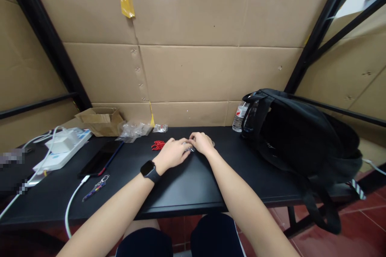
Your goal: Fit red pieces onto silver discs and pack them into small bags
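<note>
Both my hands meet over the middle of the black table [193, 190]. Between and under their fingers shows a small shiny clear plastic bag [190, 149], its contents too small to make out. My left hand [172, 153], with a black watch on the wrist, is closed on the bag from the left, its fingers bent. My right hand [202, 143] has its fingers curled in a pinch at the bag's far side; its fingertips are partly hidden. Just left of my left hand lies a small pile of red string-like pieces [157, 145].
Left stand an open cardboard box [102, 122], crumpled clear bags [134, 131], a small clear packet [160, 128], a phone [101, 158], a keychain [95, 188] and a white power strip [64, 150]. Right are a water bottle [239, 118] and a black backpack [301, 136]. Cardboard walls the back.
</note>
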Motion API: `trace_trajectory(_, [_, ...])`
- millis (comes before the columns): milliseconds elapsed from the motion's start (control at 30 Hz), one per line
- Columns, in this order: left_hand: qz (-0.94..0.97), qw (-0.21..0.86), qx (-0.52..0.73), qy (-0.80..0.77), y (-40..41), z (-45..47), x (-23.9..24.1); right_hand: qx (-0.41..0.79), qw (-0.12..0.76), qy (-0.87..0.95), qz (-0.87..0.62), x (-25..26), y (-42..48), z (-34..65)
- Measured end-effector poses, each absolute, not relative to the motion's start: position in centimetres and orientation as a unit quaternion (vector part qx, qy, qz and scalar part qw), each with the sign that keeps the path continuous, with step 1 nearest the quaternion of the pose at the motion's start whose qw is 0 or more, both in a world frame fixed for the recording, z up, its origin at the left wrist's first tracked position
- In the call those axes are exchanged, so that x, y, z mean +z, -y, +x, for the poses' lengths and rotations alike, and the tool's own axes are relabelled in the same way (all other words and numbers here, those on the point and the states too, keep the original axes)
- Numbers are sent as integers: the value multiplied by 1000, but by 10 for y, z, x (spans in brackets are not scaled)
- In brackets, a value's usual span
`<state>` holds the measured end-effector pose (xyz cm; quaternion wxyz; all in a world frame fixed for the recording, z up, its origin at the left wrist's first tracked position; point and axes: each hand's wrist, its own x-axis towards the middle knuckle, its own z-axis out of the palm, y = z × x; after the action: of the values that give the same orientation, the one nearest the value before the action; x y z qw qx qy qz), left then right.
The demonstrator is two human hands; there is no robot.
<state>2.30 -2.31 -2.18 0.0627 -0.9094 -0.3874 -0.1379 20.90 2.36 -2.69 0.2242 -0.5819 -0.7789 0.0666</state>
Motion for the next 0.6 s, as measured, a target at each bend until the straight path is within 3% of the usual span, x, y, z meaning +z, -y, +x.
trace_trajectory(300, [-883, 50, -113, 452, -20, 15, -47, -22, 290, 728, -620, -15, -30, 233])
trace_trajectory(600, [-832, 7, -180, 525, -100, -35, -25, 185, 188, 780, -567, -22, -37, 279])
